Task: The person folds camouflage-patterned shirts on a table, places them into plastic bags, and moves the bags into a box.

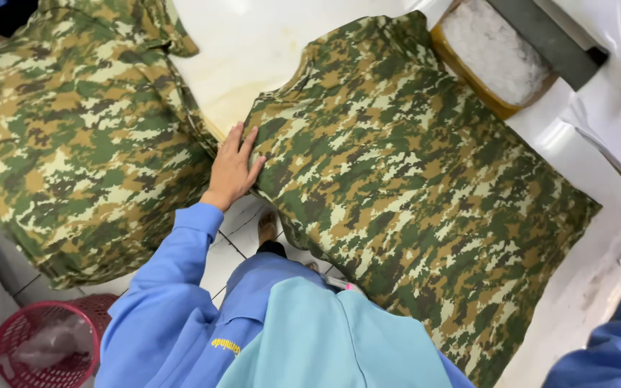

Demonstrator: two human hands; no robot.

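The left hand (234, 169) lay flat with fingers spread wide, palm down, gripping nothing, pressed on the edge of a green, tan and cream camouflage-print fabric garment (404, 194) spread flat over the pale cream worktable (253, 50); the hand touched the garment's border at about nine o'clock of the cloth, its light blue long sleeve (174, 287) running down toward six o'clock; the right hand was out of view, so its state could not be told; the garment reached from near the table's centre out to about four o'clock, its lower edge hanging over the table's rim; a second heap of the same camouflage cloth (73, 136) lay at ten o'clock, just beside the hand; a brown-rimmed box of white filling (494, 57) sat at one o'clock, touching the garment's far corner; a red plastic mesh basket (44, 345) stood on the tiled floor at seven o'clock; another blue sleeve (612, 338) showed at four o'clock
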